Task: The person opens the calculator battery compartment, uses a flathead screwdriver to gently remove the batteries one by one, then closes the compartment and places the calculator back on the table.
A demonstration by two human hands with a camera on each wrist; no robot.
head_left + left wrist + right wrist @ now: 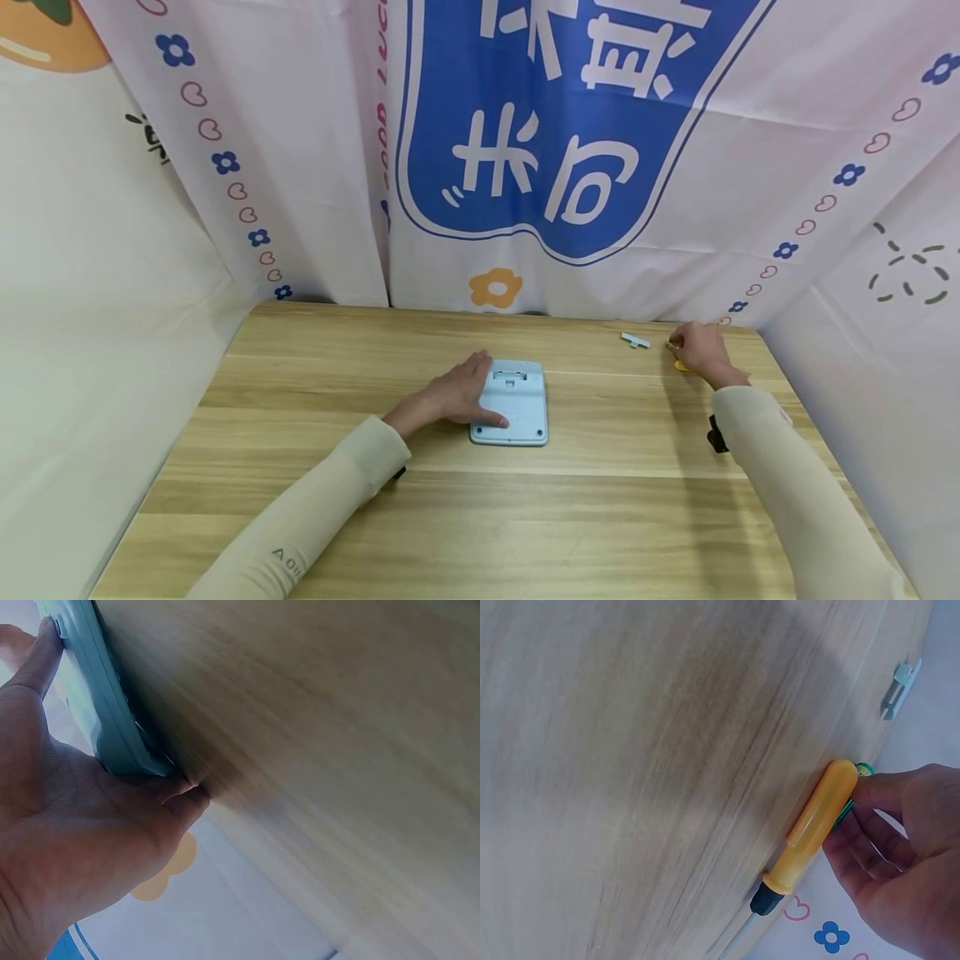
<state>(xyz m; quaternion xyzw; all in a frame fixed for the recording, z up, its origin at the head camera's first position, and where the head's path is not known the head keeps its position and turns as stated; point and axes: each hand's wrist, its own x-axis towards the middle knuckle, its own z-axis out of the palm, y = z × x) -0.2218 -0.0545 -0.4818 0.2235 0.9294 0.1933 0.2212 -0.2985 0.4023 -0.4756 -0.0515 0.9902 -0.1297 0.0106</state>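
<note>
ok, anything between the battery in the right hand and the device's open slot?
Nothing visible blocks it: bare table lies between battery and slot. The cover lies just beside that line, likely cleared with a small lift. The left hand grips the device but leaves the slot uncovered.

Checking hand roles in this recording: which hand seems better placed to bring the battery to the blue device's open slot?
The right hand, probably: it pinches the battery beside the screwdriver, while the left hand grips the blue device, leaving the open slot uncovered.
</note>
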